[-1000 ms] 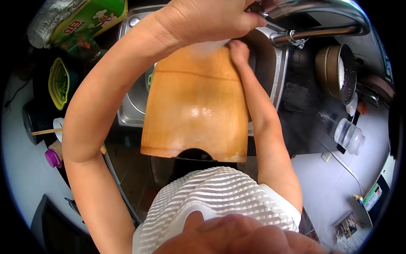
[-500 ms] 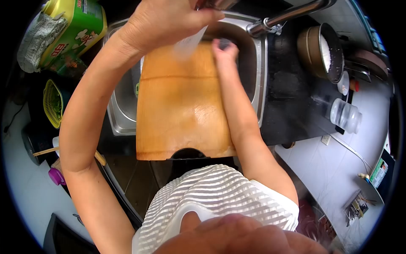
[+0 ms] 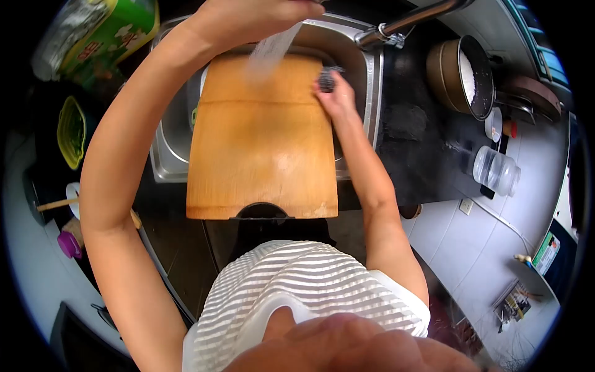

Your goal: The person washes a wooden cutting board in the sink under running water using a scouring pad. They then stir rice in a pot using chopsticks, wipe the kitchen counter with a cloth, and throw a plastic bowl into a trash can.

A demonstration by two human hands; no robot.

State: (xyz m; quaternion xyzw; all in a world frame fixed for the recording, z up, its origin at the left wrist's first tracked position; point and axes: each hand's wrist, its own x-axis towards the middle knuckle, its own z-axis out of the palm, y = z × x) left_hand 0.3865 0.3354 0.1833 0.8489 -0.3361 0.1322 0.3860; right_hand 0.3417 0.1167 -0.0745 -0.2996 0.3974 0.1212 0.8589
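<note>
The wooden cutting board (image 3: 263,142), smooth and wet-glossed, with a crosswise seam and a dark half-round notch, lies over the stainless-steel sink (image 3: 170,166). Water (image 3: 271,54) pours onto its far end. The right hand (image 3: 338,99) pinches a dark, wiry scourer (image 3: 328,79) at its edge; the left hand's (image 3: 248,22) fingers are cut off, their spread unclear.

The cutting board (image 3: 263,146) lies over the sink (image 3: 375,87), past its front edge; the tap (image 3: 409,22) stands at its far right corner, the pot (image 3: 447,75) farther right, the basket (image 3: 71,133) left
</note>
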